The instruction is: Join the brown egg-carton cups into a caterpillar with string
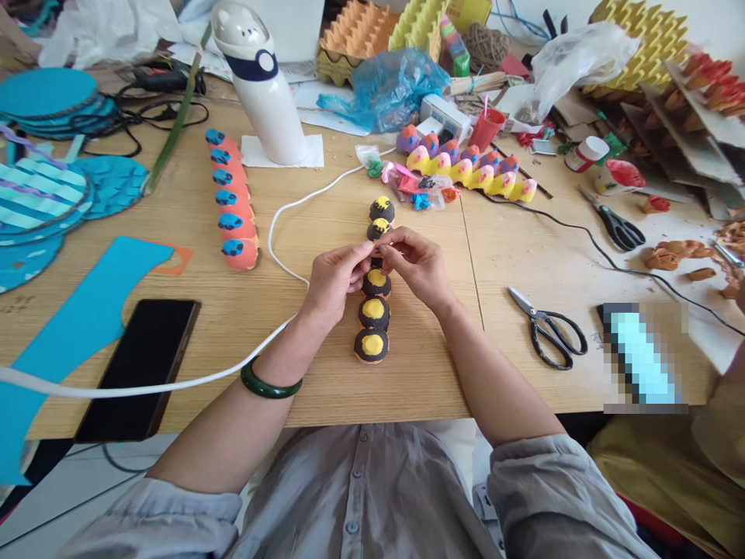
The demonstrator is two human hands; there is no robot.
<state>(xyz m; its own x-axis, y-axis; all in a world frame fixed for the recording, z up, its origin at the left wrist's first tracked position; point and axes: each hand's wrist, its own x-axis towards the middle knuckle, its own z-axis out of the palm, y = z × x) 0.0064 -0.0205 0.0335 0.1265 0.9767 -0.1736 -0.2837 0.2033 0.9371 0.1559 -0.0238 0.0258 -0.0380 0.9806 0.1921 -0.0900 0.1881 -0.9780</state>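
Note:
A strip of egg-carton cups (372,345), painted black with yellow discs on top, lies lengthwise in front of me on the wooden table. The two far cups carry black marks on their yellow. Over the strip's middle, my left hand (334,283) is closed in a pinch of thumb and finger. My right hand (417,265) pinches right beside it, the fingertips nearly meeting. Whatever is between the fingertips is too small to make out. Beyond the strip lie small plastic bags with bits of coloured clay (416,186). The hands partly cover one cup.
To the left are a coral carton strip (240,221), a phone (140,365) and a white cable (203,380). Scissors (550,330) lie right. A white lamp-like device (271,109) and yellow-purple strips (471,167) stand behind. Part of another person (687,466) shows at right.

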